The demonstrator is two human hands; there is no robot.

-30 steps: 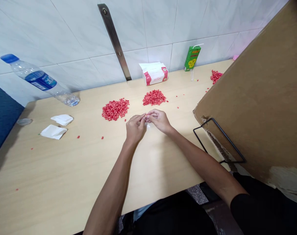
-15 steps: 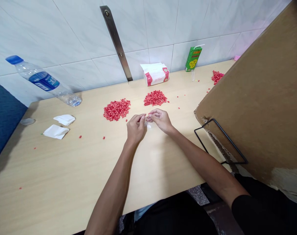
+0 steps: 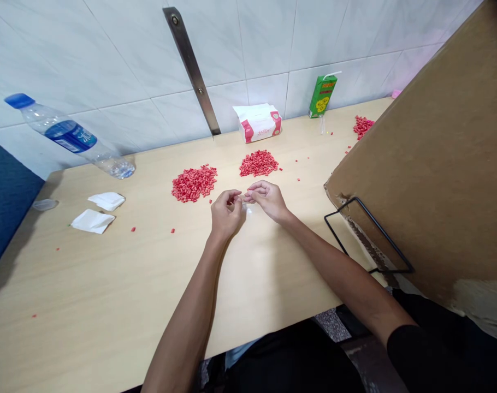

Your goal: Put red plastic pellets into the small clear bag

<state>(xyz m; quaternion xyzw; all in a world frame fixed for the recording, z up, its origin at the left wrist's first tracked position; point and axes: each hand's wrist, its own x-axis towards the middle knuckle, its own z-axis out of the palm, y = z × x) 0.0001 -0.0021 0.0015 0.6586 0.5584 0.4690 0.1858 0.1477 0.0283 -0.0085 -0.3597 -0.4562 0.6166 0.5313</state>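
Fine pinch work at the fingertips; best done with light pressure, wrists steady, both tips kept close together low over the desk [image 3: 240, 284]. Right hand [image 3: 268, 201]: narrow pinch, tiny red bit [image 3: 247, 190] at its tips. Left hand [image 3: 226, 213]: fingers curled near the right's, can't tell if anything's held. Left pile [image 3: 194, 183] just beyond left hand, right pile [image 3: 259, 163] beyond right hand, both toward desk's back edge. Tissue pack [image 3: 261, 124] behind right pile.

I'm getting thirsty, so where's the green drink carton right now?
In the head view, the green carton stands at the table's back edge, against the tiled wall, right of the tissue pack.
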